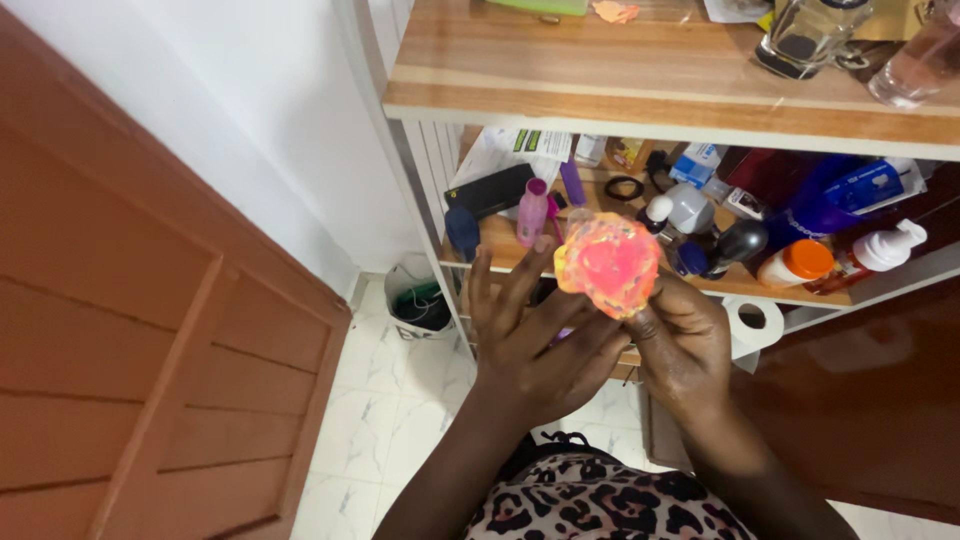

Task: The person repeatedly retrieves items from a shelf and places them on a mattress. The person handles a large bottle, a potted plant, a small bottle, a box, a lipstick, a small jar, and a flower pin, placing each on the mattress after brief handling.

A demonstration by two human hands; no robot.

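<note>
A pink and yellow round bottle or jar (608,262), seen bottom-on, is held up in front of a wooden shelf unit. My right hand (683,347) grips it from below with the fingers closed around its lower part. My left hand (527,340) is open with fingers spread, its palm facing the bottle and its fingertips near the bottle's left side. Whether the left fingers touch the bottle is unclear.
The middle shelf (497,240) is crowded with a pink bottle (532,211), a black case (489,190), a blue container (826,196) and an orange-capped bottle (796,264). Glass jars stand on the top shelf (560,70). A brown door (130,330) is left; a bin (418,298) sits on the tiled floor.
</note>
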